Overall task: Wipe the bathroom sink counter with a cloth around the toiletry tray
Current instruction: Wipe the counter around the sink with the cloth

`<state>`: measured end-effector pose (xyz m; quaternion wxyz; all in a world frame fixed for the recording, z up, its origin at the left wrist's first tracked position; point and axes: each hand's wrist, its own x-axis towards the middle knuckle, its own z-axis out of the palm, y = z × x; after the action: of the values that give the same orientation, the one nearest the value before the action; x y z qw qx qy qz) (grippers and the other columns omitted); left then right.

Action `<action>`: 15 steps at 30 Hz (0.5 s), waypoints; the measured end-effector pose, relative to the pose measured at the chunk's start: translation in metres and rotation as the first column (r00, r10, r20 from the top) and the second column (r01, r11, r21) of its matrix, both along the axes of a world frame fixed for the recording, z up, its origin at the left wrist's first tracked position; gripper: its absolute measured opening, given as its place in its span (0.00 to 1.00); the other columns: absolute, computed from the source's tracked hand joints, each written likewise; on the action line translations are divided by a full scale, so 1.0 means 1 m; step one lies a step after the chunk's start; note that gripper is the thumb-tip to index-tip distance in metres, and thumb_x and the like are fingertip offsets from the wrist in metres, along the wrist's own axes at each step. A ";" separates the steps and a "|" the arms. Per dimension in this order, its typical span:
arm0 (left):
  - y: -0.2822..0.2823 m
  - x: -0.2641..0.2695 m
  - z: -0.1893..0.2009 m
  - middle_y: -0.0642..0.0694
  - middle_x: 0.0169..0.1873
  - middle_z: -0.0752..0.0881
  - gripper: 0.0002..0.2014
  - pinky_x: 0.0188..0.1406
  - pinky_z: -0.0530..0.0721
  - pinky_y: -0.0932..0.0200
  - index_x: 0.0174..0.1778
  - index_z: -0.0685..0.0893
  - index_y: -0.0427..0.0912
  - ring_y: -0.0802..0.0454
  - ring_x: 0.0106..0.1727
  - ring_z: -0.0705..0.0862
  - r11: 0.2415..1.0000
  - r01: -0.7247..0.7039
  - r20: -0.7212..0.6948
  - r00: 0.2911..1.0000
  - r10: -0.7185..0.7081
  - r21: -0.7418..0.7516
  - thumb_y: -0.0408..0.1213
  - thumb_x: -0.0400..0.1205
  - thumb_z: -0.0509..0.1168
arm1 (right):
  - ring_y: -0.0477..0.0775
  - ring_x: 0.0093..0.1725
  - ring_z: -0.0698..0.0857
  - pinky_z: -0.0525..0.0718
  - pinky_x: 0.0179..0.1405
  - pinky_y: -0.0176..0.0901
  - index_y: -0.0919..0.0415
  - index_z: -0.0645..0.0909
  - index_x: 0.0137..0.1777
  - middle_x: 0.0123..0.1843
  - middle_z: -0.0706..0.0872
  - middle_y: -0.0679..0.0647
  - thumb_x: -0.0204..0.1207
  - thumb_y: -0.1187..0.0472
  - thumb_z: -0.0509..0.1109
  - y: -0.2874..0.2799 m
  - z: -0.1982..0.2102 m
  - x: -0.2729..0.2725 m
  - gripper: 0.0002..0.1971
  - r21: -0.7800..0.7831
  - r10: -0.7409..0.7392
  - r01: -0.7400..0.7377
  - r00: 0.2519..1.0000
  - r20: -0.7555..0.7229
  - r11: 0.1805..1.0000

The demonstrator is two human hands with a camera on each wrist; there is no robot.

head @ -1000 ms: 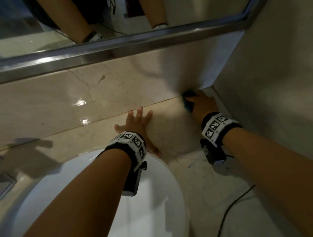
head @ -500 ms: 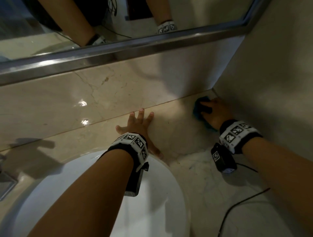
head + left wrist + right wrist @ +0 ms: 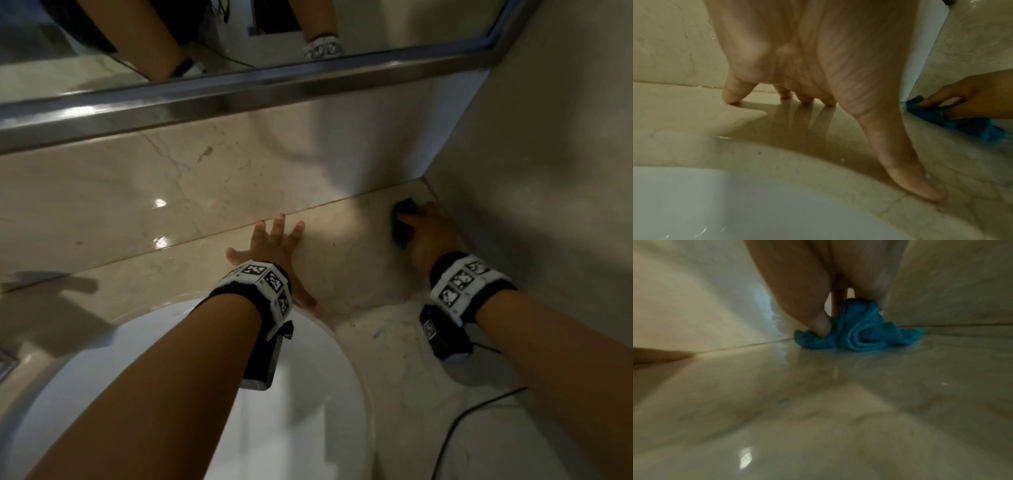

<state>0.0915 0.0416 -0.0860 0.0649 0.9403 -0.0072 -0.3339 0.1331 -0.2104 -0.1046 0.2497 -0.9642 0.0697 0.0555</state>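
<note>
A bunched blue cloth [image 3: 400,226] [image 3: 855,332] lies on the beige marble counter [image 3: 349,260], in the back right corner against the side wall. My right hand [image 3: 430,236] [image 3: 970,95] grips it, thumb [image 3: 819,319] dug into its folds, and holds it down on the counter. My left hand [image 3: 272,245] [image 3: 807,61] rests flat on the counter behind the sink, fingers spread and fingertips [image 3: 731,99] touching the marble near the backsplash joint. No toiletry tray shows clearly in any view.
The white sink basin [image 3: 171,394] fills the lower left. The marble backsplash [image 3: 171,192] and steel mirror frame [image 3: 239,92] rise behind, the side wall [image 3: 548,171] at right. A black cable [image 3: 479,407] trails over the near right counter. A dark grey edge [image 3: 5,359] shows far left.
My right hand has slid the cloth from the back wall a little toward me along the side wall. The left hand has stayed planted.
</note>
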 end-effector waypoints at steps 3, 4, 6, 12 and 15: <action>0.001 0.000 0.000 0.56 0.81 0.30 0.73 0.70 0.52 0.17 0.79 0.33 0.66 0.43 0.83 0.34 1.000 -0.001 0.011 1.000 0.001 0.002 0.69 0.48 0.78 | 0.55 0.44 0.81 0.78 0.37 0.35 0.59 0.77 0.42 0.47 0.80 0.60 0.75 0.59 0.71 0.023 0.000 -0.030 0.06 0.133 0.080 -0.077 0.997 -0.023 0.988; 0.001 0.000 0.000 0.56 0.81 0.30 0.73 0.70 0.52 0.17 0.79 0.33 0.66 0.43 0.83 0.34 1.000 -0.002 0.013 1.000 0.002 0.002 0.69 0.48 0.78 | 0.55 0.44 0.81 0.77 0.37 0.36 0.61 0.77 0.43 0.44 0.80 0.59 0.75 0.58 0.72 0.022 -0.003 -0.032 0.08 0.178 0.087 -0.082 0.996 -0.018 0.981; 0.000 -0.001 0.000 0.56 0.81 0.31 0.73 0.71 0.52 0.18 0.79 0.33 0.66 0.43 0.83 0.34 1.000 -0.002 0.013 1.000 0.002 0.002 0.69 0.48 0.79 | 0.58 0.52 0.81 0.78 0.46 0.37 0.65 0.81 0.55 0.50 0.81 0.58 0.77 0.62 0.69 0.013 0.000 -0.024 0.09 0.247 0.027 -0.008 0.997 -0.073 0.969; 0.000 -0.002 0.001 0.56 0.81 0.31 0.73 0.71 0.51 0.18 0.79 0.33 0.66 0.43 0.83 0.34 1.000 -0.011 0.017 1.000 0.011 -0.011 0.68 0.48 0.79 | 0.64 0.72 0.71 0.64 0.72 0.39 0.55 0.72 0.75 0.77 0.66 0.62 0.82 0.65 0.60 0.003 0.011 -0.013 0.21 0.078 -0.078 0.084 0.994 -0.079 0.993; -0.001 -0.003 0.001 0.57 0.81 0.31 0.73 0.71 0.51 0.18 0.79 0.34 0.66 0.43 0.83 0.34 1.000 -0.016 0.030 0.999 0.016 -0.020 0.67 0.48 0.80 | 0.52 0.55 0.79 0.74 0.49 0.27 0.64 0.79 0.63 0.54 0.78 0.53 0.77 0.68 0.65 0.036 0.003 -0.043 0.15 0.144 0.128 -0.120 0.991 -0.049 0.982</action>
<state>0.0888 0.0408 -0.0845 0.0769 0.9446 -0.0039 -0.3192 0.0902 -0.1747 -0.1011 0.3111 -0.9446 0.0126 0.1037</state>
